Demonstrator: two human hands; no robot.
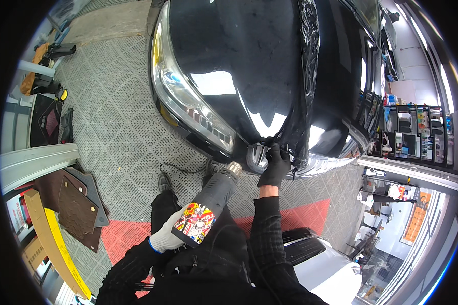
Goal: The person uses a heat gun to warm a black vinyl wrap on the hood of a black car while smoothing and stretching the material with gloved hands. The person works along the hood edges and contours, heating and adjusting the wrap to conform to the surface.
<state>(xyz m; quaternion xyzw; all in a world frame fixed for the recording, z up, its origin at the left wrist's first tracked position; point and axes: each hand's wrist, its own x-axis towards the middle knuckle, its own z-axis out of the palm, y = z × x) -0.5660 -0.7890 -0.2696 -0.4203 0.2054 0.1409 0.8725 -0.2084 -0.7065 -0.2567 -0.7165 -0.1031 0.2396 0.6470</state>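
My left hand [165, 237], in a white knit glove, is wrapped round the rear of a dark grey heat gun [215, 194] with a colourful sticker-patterned end. Its metal nozzle points up toward the car's front edge, a short way from the emblem. My right hand [276, 166], gloved in black, is closed at the front tip of the black car hood [239, 46]. Its fingers pinch gathered black film [296, 127], whose folds converge there. Just left of these fingers sits a chrome emblem [258, 156]. The fingertips are partly hidden against the dark film.
A clear headlight [188, 96] lies left of the emblem. Crumpled film runs up the hood. A black cable [183, 169] trails over the grey grid floor [112, 101]. Floor mats [76, 203] and a long yellow box [61, 249] stand left; shelves [417, 132] stand right, a white car [325, 269] behind.
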